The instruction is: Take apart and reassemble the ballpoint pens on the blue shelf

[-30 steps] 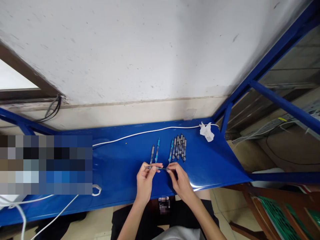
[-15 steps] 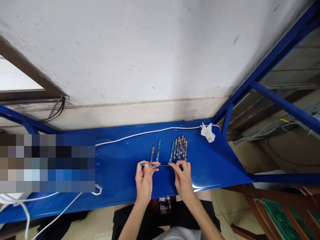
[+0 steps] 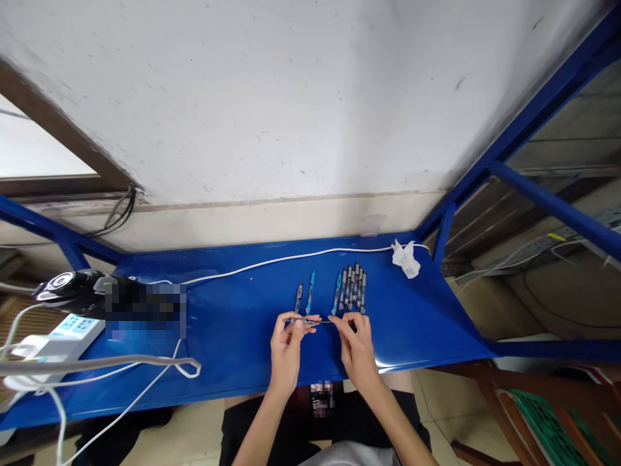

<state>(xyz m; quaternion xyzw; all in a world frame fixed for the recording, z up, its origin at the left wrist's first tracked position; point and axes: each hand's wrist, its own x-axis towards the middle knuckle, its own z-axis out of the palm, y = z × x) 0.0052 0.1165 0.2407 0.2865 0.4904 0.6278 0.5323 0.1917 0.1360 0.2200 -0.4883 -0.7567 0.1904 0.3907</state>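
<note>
Above the blue table (image 3: 422, 323), the pen (image 3: 308, 321) has neared the right hand (image 3: 358, 343).

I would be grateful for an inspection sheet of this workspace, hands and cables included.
Surface: blue tabletop, glossy, reflecting light at its near right edge.
Job's things: slim grey pen in line with a thin rod; one grey-black pen and one light-blue pen lie behind; a bunch of mostly grey pens lies to their right.
Clutter: crumpled white tissue, rear right; white power strip and black device, partly pixelated, left.
Grips: left hand holds the slim pen; right hand pinches the rod's end.
Cables: white cord along the rear; pale cables left.
Surroundings: scuffed white wall, blue frame.
</note>
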